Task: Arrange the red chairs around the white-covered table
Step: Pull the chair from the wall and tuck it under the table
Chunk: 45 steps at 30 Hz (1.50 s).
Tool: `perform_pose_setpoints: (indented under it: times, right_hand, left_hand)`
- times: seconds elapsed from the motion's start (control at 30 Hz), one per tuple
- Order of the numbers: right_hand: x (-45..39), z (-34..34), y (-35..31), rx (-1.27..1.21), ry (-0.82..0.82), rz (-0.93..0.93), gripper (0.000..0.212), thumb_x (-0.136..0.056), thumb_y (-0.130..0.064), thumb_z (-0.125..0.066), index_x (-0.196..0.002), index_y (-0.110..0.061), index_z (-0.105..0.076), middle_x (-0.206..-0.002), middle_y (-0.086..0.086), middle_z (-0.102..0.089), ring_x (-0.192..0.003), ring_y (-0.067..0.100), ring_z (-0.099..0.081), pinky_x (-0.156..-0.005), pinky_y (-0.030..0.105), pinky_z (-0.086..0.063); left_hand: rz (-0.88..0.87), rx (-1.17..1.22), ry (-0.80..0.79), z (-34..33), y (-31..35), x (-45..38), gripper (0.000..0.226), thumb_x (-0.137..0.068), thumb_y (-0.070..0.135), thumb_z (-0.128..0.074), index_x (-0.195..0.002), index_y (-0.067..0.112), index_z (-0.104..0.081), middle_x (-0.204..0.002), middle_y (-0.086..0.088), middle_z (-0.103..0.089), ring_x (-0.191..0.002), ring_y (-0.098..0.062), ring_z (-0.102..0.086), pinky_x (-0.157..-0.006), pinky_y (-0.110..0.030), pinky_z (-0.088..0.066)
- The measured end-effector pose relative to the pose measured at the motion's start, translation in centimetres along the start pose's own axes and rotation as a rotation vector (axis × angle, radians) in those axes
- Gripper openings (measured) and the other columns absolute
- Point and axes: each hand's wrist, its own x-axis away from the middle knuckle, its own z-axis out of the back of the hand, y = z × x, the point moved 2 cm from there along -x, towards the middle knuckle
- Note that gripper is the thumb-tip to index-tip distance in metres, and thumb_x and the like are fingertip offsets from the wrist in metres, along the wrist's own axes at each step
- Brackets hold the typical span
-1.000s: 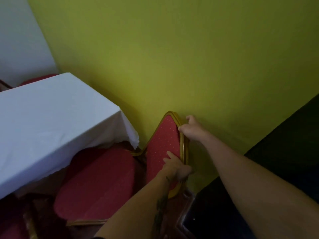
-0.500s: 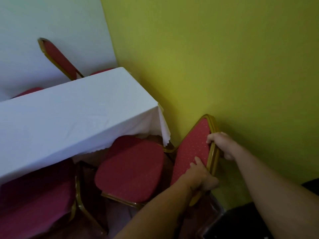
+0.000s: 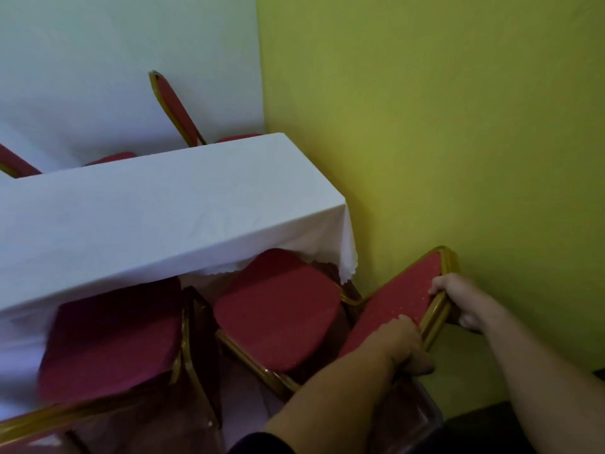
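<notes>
We grip the red chair's backrest (image 3: 397, 301) with both hands — left hand (image 3: 406, 347) low, right hand (image 3: 458, 303) higher on the frame — its seat (image 3: 278, 309) lying leftward, half-tucked beneath the white surface's (image 3: 157, 217) near right corner.

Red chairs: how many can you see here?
4: one held near the green wall, one at its left on the near side, two beyond the table, by the corner and far left. Others may be hidden.

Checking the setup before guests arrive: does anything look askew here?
Yes. The chair held by both hands sits turned at an angle to the table, its backrest toward the yellow wall; the next seat faces squarely.
</notes>
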Motion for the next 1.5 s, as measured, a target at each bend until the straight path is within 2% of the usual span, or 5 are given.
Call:
perform_pose_setpoints:
  times: [0.23, 0.37, 0.57, 1.27, 1.5]
  right_hand:
    - [4.4, -6.7, 1.4, -0.124, -0.017, 0.037, 0.011, -0.080, -0.001, -0.054, -0.072, -0.007, -0.049, -0.059, 0.009, -0.045, -0.052, 0.025, -0.048, -0.050, 0.033, -0.049]
    - [6.7, -10.9, 1.8, -0.159, -0.080, 0.070, 0.008, -0.084, -0.011, -0.062, -0.085, -0.005, -0.059, -0.073, 0.015, -0.063, -0.073, 0.033, -0.064, -0.083, 0.055, -0.058]
    - [9.8, -17.6, 1.9, -0.251, -0.227, 0.069, 0.017, -0.088, -0.022, -0.067, -0.091, -0.008, -0.057, -0.083, 0.017, -0.061, -0.074, 0.030, -0.065, -0.049, 0.041, -0.058]
    - [12.8, -27.3, -1.1, -0.539, -0.188, 0.005, 0.058, -0.077, -0.007, -0.067, -0.130, -0.001, -0.043, -0.114, 0.021, -0.053, -0.095, 0.032, -0.062, -0.058, 0.052, -0.061]
    - [11.9, -30.9, -3.0, -0.555, -0.183, 0.028, 0.087, -0.083, -0.008, -0.066, -0.153, -0.008, -0.014, -0.102, 0.016, -0.051, -0.087, 0.027, -0.062, -0.079, 0.058, -0.060]
  left_hand:
    - [-0.035, -0.122, 0.024, 2.2, -6.3, 4.9, 0.060, -0.092, 0.029, -0.067, -0.145, 0.012, -0.046, -0.139, -0.018, -0.056, -0.122, -0.039, -0.059, -0.096, -0.043, -0.050]
    - [0.026, -0.148, -0.023, 4.4, -10.5, 7.6, 0.065, -0.091, 0.021, -0.066, -0.152, 0.019, -0.043, -0.123, -0.012, -0.059, -0.102, -0.031, -0.061, -0.085, -0.040, -0.050]
    - [0.136, -0.136, -0.003, 7.5, -16.8, 11.8, 0.093, -0.085, 0.001, -0.065, -0.162, 0.039, -0.028, -0.146, -0.015, -0.054, -0.127, -0.037, -0.056, -0.101, -0.046, -0.049]
    - [0.142, -0.059, 0.207, 12.1, -25.3, 14.2, 0.069, -0.090, 0.005, -0.053, -0.151, 0.037, -0.048, -0.125, -0.005, -0.059, -0.107, -0.028, -0.062, -0.095, -0.040, -0.055]
    - [0.224, 0.103, 0.444, 12.7, -28.8, 13.7, 0.038, -0.090, 0.002, -0.055, -0.118, 0.026, -0.058, -0.102, 0.000, -0.057, -0.094, -0.024, -0.061, -0.085, -0.039, -0.058]
